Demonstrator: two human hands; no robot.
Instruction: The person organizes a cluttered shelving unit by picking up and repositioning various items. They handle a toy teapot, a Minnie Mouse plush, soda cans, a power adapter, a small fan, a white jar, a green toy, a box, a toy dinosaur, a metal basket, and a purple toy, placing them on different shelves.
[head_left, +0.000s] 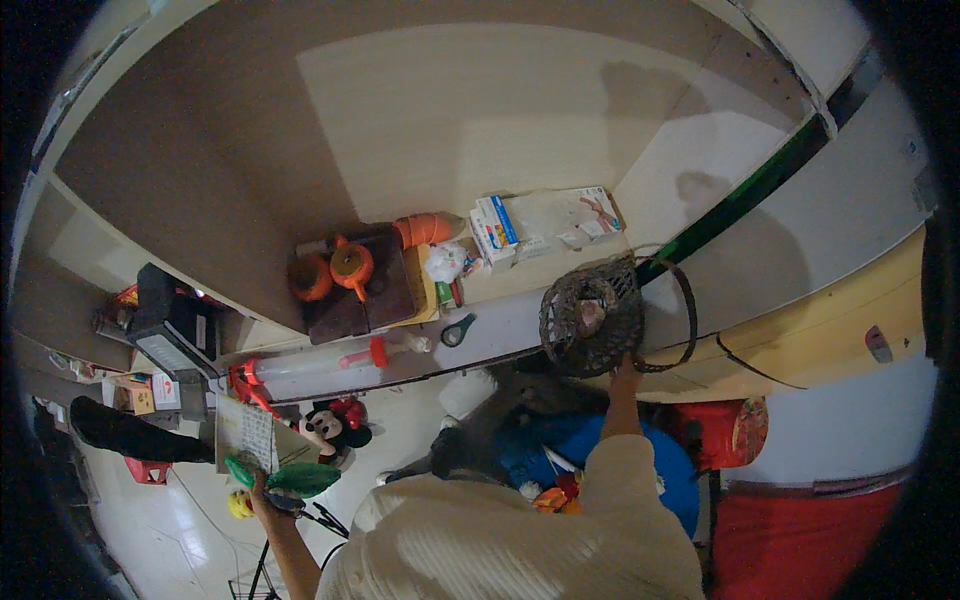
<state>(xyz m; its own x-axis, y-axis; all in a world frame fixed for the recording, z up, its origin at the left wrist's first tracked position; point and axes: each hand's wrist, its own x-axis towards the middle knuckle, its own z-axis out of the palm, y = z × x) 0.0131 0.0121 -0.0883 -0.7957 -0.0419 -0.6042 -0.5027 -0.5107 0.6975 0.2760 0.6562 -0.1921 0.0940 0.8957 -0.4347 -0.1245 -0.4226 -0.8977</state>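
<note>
My right hand (624, 373) grips a dark woven wicker basket (559, 330) by its near side, at the shelf's front edge. The basket is tilted with its opening towards me, and its looped handle (691, 322) sticks out to the right. Something pale lies inside, too dim to name. At the lower left, my left hand (261, 495) is closed around an item with large green artificial leaves (304, 480) and a dark part. Just beyond that hand is a pale box or booklet (247, 433) bearing writing; whether my hand touches it is unclear.
On the shelf are orange clay teapots (351, 264), stacked terracotta pots (424, 229), glove boxes (562, 217), a magnifying-glass-like tool (457, 330) and a clear tube with red fittings (315, 373). A mouse plush (337, 431) lies below. Black box files (176, 322) stand left; a red stool (720, 431) is right.
</note>
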